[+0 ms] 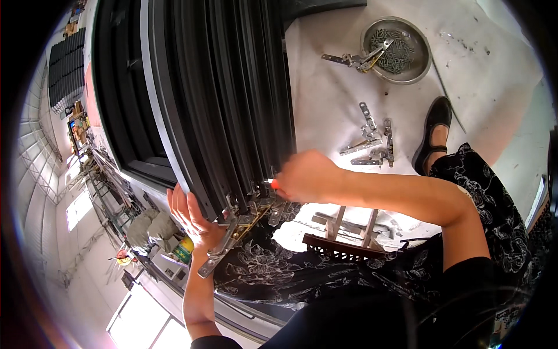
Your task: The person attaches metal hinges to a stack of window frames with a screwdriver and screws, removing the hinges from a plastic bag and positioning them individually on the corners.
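Black frame bars [232, 87] stretch toward 11 o'clock; metal hinges [210, 266] at their lower ends, 7 o'clock. Left hand [195, 221] at 8: fingers spread wide against the bars' left side. Right hand [311, 176], blurred near centre: fingers narrow round an orange-ended tool [274, 184]. Pale floor [325, 110]: loose hinges [388, 145] at 2, steel bowl [422, 61] of screws [394, 57] at 1. Bright window [133, 314], 7–8.
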Demonstrator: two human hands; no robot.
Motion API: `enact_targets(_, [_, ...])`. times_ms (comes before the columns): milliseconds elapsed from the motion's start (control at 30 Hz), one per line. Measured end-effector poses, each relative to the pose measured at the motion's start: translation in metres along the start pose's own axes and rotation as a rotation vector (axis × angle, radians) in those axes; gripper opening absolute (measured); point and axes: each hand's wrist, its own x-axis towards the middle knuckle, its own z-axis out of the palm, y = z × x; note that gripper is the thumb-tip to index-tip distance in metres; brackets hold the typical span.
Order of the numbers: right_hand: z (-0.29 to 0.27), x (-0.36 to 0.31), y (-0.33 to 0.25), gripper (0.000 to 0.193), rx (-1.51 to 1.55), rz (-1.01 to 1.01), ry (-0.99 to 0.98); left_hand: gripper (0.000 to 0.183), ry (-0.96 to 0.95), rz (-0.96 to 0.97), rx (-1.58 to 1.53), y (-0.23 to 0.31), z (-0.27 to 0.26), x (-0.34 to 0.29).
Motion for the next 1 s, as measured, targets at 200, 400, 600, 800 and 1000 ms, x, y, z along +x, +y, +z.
enact_targets(200, [0.003,0.01,-0.003,0.03,-0.096,-0.156,0.137,0.082,-0.013,-0.019,-0.034,-0.002,0.001,-0.003])
enact_targets(400, [0.009,0.012,0.0,0.03,-0.098,-0.165,0.164,0.083,-0.001,-0.024,-0.034,0.0,0.002,0.001])
enact_targets(600, [0.001,0.008,-0.006,0.03,-0.099,-0.165,0.159,0.085,0.021,-0.037,-0.053,0.003,0.0,0.004])
enact_targets(800, [0.001,0.009,-0.007,0.029,-0.126,-0.18,0.2,0.088,0.028,-0.06,-0.058,0.004,0.0,0.001])
enact_targets(1000, [0.004,0.001,-0.018,0.015,-0.3,-0.258,0.236,0.085,0.033,-0.062,-0.057,0.006,0.001,0.001])
